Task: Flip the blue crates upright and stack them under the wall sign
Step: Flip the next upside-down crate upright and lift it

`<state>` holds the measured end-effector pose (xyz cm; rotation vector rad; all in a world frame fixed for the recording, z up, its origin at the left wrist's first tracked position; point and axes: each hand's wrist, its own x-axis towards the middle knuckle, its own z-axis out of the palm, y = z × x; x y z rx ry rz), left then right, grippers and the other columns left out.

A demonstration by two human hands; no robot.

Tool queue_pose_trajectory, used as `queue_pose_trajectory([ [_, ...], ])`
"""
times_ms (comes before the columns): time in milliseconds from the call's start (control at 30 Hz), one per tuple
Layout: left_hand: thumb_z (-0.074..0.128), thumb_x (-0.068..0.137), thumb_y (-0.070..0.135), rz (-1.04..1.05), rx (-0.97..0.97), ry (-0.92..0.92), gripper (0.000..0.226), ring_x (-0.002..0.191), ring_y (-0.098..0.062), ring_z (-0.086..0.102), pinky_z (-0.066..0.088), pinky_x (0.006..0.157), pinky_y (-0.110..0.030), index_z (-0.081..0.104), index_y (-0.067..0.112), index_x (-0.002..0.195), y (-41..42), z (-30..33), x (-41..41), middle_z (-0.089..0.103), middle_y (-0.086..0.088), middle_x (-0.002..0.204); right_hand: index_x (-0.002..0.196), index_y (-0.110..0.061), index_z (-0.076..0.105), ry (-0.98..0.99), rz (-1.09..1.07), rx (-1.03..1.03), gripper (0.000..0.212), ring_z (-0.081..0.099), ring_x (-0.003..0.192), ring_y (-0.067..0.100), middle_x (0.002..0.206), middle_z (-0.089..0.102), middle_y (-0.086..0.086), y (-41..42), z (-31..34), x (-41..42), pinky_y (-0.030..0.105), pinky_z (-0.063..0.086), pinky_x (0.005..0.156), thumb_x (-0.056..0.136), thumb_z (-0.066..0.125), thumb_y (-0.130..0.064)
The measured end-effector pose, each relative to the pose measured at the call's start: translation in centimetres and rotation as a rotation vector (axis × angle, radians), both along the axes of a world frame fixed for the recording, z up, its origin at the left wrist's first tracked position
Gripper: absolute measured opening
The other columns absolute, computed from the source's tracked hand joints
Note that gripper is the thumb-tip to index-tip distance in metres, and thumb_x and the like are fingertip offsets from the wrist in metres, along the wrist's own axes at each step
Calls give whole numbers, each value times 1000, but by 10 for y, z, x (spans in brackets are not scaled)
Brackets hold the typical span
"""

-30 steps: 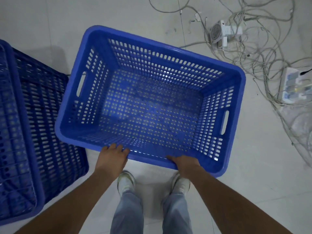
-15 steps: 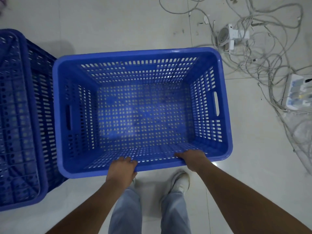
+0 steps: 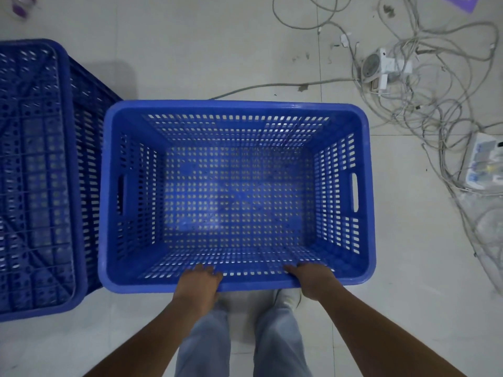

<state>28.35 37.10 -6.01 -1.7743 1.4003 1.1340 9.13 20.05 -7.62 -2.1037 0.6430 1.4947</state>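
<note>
Both the left hand (image 3: 200, 281) and right hand (image 3: 311, 278) grip the upright crate (image 3: 236, 191) by its near rim; beside it, left, an overturned crate (image 3: 38, 172) awaits flipping. Next, I'd judge, carrying to the unseen sign.

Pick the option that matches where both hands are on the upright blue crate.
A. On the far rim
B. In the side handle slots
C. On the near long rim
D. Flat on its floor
C: the left hand and right hand both grip the near rim of the upright blue crate, fingers curled over the edge.
</note>
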Motion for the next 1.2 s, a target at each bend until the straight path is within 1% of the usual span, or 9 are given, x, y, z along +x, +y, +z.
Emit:
queue_pose_trajectory([
  [200,40,97,36,340,-25,59,38,123,-21,51,45,94,-32,50,22,131,-6,10,39,52,-1,135,139,-21,47,42,-236,134,51,47,129,27,143,49,5,-31,5,13,38,40,104,92,51,-41],
  [300,44,98,32,644,-120,14,44,115,-24,57,49,87,-33,45,18,139,-13,18,78,48,-4,143,125,-11,57,-55,-492,34,38,56,114,32,130,59,14,-70,13,21,38,46,94,97,45,-33],
  [467,53,95,22,1158,-325,-148,53,59,-27,53,46,50,-33,37,6,143,-26,25,148,52,-23,134,112,-8,63,-293,-797,-379,26,60,99,34,117,62,15,-136,31,15,36,48,80,93,47,-18],
  [533,56,92,20,1248,-378,-228,57,71,-38,59,49,52,-36,36,3,143,-26,24,172,56,-30,122,122,-5,58,-332,-914,-482,33,58,106,37,127,55,19,-156,35,8,38,47,84,92,49,-16],
  [633,59,90,31,1367,-330,-329,73,103,-48,58,55,74,-52,23,7,149,-26,22,196,48,-28,133,135,-2,45,-337,-1107,-535,47,55,112,40,134,49,22,-172,36,2,40,47,85,91,51,-19],
  [800,56,92,39,1622,-204,-251,83,61,-30,45,42,59,-41,9,10,154,-23,9,208,55,-29,119,137,-4,40,-251,-1358,-399,52,58,102,41,127,56,23,-171,21,-1,46,50,88,92,54,-25],
  [867,56,92,37,1664,-226,-222,81,72,-32,49,44,74,-45,10,10,154,-21,2,209,42,-25,143,133,-5,44,-262,-1439,-386,49,60,101,41,123,58,22,-168,13,-2,53,50,92,90,57,-23],
  [1000,57,93,34,1781,-254,-173,79,134,-40,37,33,107,-52,11,11,153,-16,-10,216,26,-14,157,129,-1,50,-296,-1543,-407,45,60,102,44,121,60,24,-170,1,-4,55,50,92,89,60,-19],
  [1200,63,87,44,1886,-213,-13,85,144,-33,25,25,117,-52,20,13,153,-6,-10,228,21,-7,160,123,5,53,-320,-1628,-403,42,60,97,44,114,61,26,-171,-4,-6,53,50,88,87,64,-12],
])
